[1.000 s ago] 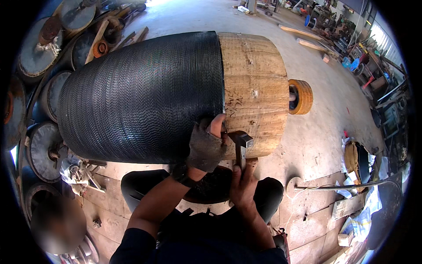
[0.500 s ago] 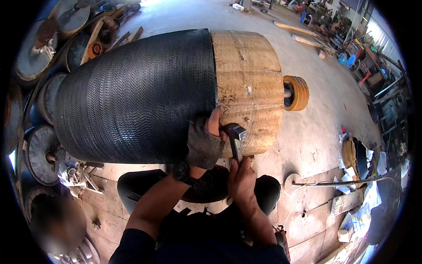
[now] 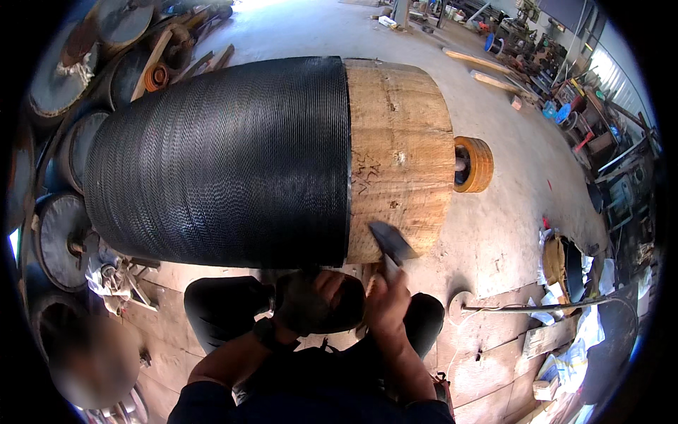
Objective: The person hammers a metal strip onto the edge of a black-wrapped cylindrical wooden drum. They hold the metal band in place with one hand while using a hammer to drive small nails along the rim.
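Observation:
A big drum lies sideways before me, its left part a black ridged covering [image 3: 226, 162], its right end bare wooden staves [image 3: 402, 134] with dark handwritten marks. My right hand [image 3: 388, 304] is closed around the handle of a hammer [image 3: 393, 242]. The hammer's metal head is blurred and overlaps the lower part of the wood. My left hand [image 3: 311, 300], in a dark fingerless glove, is below the drum's near edge, over a dark round container [image 3: 346, 311] between my knees. Its fingers are bent, blurred and partly lost in shadow, so I cannot see whether they hold anything.
A yellow-orange wheel [image 3: 479, 164] sits on the shaft at the drum's right end. Several large round discs [image 3: 60, 237] line the left side. On the right are a thin bar [image 3: 530, 308], a wooden board [image 3: 547, 338] and scattered wrapping. Planks [image 3: 487, 79] lie on the floor farther off.
My left hand has left the seam between the black covering and the wood and moved down over the dark container. The hammer is still in my right hand, slightly lower and tilted differently.

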Tool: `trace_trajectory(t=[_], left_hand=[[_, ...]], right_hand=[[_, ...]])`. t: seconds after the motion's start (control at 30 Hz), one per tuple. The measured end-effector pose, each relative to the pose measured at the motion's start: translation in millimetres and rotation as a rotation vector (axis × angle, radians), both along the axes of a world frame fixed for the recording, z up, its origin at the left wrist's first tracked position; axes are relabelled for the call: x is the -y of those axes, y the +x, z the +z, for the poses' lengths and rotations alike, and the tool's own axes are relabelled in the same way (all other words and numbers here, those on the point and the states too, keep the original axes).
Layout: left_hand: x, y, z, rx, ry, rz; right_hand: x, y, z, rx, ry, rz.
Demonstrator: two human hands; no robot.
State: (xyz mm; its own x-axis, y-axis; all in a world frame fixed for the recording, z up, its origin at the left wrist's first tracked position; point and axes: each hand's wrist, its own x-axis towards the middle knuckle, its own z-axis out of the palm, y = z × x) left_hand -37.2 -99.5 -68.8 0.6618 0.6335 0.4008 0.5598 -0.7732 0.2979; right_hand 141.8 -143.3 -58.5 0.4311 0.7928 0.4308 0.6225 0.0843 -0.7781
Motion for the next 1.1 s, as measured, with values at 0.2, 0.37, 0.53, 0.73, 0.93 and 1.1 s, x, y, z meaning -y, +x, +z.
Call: trace_trajectory(t=[0.2,0.37,0.53,0.73,0.93,1.1], left_hand=[[26,-6,-25,-0.323,-0.132,-0.034],[24,4,-37,-0.010,-0.011,0.003],[27,14,-19,-0.202,0.002,0.091],[28,8,-20,-0.162,0.048,0.025],[26,4,-13,-0.114,0.022,0.022],[15,4,-4,0.184,-0.020,-0.030]], right_hand=[[8,-1,-26,-0.048,0.217,0.136],[-13,-4,-8,0.047,-0.171,0.038],[5,0,-25,0.071,0.175,0.087],[-1,-7,-18,-0.129,-0.136,-0.002],[-11,-10,-17,-0.170,0.370,0.059],[1,-10,-5,-0.158,-0.030,0.047]])
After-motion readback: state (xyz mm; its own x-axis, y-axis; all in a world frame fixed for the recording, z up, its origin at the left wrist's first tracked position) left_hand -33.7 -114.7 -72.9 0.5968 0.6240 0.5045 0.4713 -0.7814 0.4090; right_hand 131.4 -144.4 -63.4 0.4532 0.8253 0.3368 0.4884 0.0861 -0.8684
